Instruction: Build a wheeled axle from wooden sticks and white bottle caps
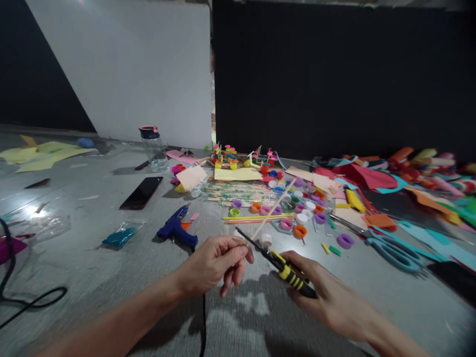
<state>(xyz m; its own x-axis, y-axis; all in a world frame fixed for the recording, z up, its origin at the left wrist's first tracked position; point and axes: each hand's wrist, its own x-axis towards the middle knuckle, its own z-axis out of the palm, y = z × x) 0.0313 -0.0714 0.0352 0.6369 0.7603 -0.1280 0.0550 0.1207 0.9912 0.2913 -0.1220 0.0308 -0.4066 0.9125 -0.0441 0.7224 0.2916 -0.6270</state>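
1. from my remote seat, i saw the left hand (pixel 219 263) with thumb and forefinger pinched on the lower end of a thin wooden stick (pixel 273 208).
2. the stick slanted up from that pinch toward one o'clock, above the table (pixel 92 270).
3. i had the right hand (pixel 325 292) wrapped around the yellow-and-black handles of a hand tool (pixel 293 276), its dark tip aimed between ten and eleven o'clock.
4. the tip crossed close by the stick's lower end; i could not quite tell whether its jaws touched the wood.
5. from the fingertips, a blue glue gun (pixel 174 225) lay just past nine o'clock, a phone (pixel 141 193) at ten, a bundle of sticks (pixel 238 193) at twelve, plastic caps and rings (pixel 301 218) near two, and teal-handled scissors (pixel 372 239) at three.
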